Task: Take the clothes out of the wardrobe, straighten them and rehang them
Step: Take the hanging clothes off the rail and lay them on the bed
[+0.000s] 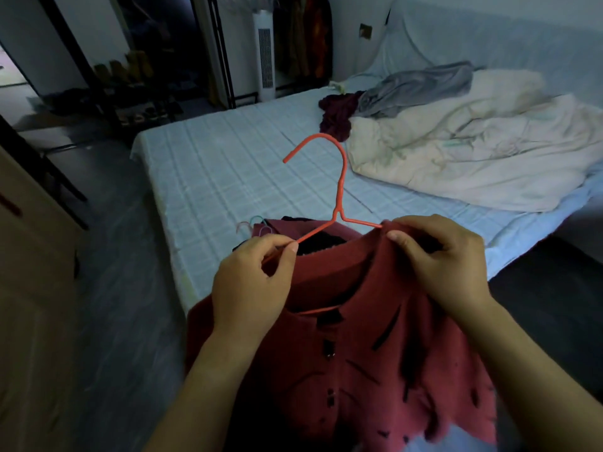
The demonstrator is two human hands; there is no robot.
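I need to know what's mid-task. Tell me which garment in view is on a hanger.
The red knit cardigan held in both hands, over the orange hanger. The maroon and grey clothes lie loose on the bed.

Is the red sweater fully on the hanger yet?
Partly: the hanger's left arm is bare, right arm under the red sweater.

You're in a home bedroom: bed (228, 164), rumpled duvet (473, 151), shoe rack (130, 89), hanging clothes (303, 37).
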